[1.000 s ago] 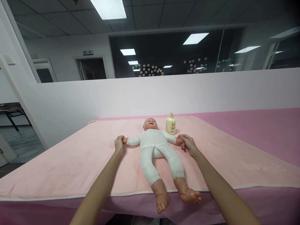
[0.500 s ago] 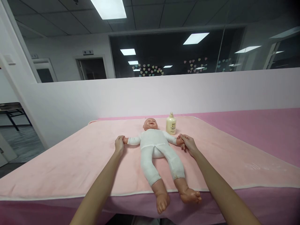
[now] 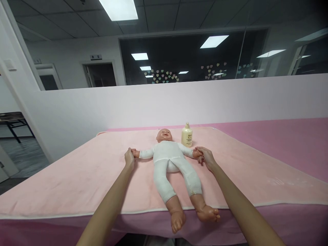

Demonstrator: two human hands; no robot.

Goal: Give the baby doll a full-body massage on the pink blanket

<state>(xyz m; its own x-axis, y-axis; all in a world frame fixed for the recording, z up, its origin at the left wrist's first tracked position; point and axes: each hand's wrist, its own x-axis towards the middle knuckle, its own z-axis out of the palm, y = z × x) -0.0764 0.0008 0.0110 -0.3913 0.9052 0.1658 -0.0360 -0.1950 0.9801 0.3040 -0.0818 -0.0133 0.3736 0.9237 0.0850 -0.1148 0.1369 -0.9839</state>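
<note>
A baby doll point(image 3: 167, 153) in a white suit lies on its back on a pink towel point(image 3: 77, 174), its arms spread and its bare feet over the towel's near edge. My left hand point(image 3: 129, 158) is closed around the doll's hand on the left side. On the other side, my right hand point(image 3: 205, 158) has its fingers closed on the doll's other hand, with some fingers curled beneath. A pale yellow pump bottle point(image 3: 187, 136) stands upright beside the doll's head, to the right.
Behind the towel runs a low white wall point(image 3: 179, 102) with a window above it. Pink bedding point(image 3: 287, 140) extends to the right. A dark table point(image 3: 12, 119) stands beyond the opening at far left.
My left hand has shifted very slightly left, showing more of the doll's hand. My right hand's fingers have moved a little over the doll's other hand.
</note>
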